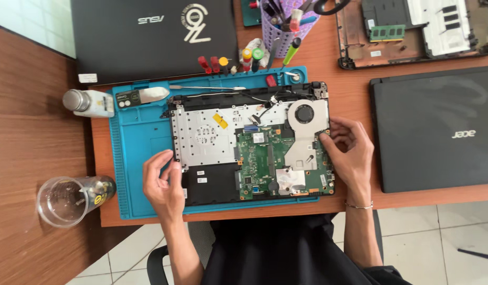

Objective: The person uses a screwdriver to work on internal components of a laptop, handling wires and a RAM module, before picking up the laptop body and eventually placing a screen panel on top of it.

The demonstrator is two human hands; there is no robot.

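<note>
On blue mat [129, 158]: your left hand [164, 184] pinches opened laptop [249, 150] edge, right hand [349, 150] grasps fan-side corner. Uneven lift could flex green board [265, 158], snag loose wires [254, 100].

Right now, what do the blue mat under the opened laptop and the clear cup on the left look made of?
The blue mat looks like soft matte silicone or rubber, with moulded ridges and trays. The clear cup is see-through and glossy, probably plastic, though possibly glass.
</note>
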